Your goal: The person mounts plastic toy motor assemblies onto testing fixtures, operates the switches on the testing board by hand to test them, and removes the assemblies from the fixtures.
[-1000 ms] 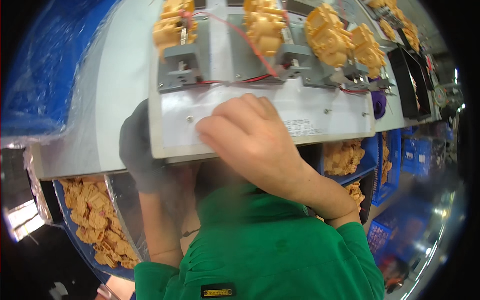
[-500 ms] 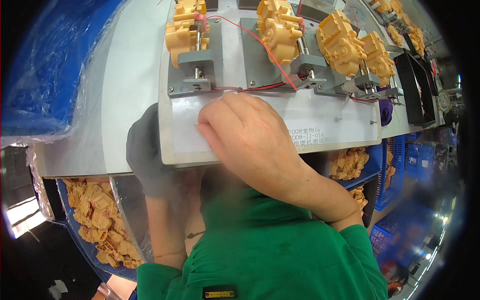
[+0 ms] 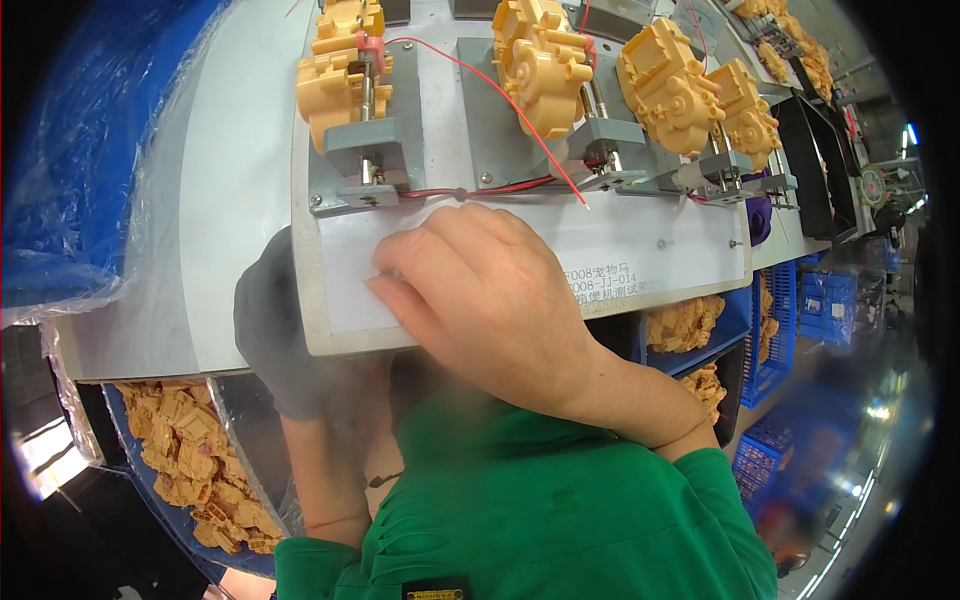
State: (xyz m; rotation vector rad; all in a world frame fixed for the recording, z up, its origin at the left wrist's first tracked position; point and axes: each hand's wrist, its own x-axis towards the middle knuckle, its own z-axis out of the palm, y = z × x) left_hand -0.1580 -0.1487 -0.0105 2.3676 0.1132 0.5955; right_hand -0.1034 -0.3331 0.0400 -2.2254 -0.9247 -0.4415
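Your right hand point(image 3: 480, 300) lies flat, fingers loosely curled, on the near edge of the grey board point(image 3: 640, 250), which sits on the white bench point(image 3: 215, 190). Your gloved left hand point(image 3: 275, 335) grips the board's lower left corner from beneath. Yellow plastic housings point(image 3: 540, 55) stand clamped along its far side

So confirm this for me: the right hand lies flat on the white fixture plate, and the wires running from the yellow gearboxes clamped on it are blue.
Not quite. The head view shows the wires are red, not blue. The rest holds: the right hand lies flat on the white fixture plate, with the yellow gearboxes clamped along its far side.
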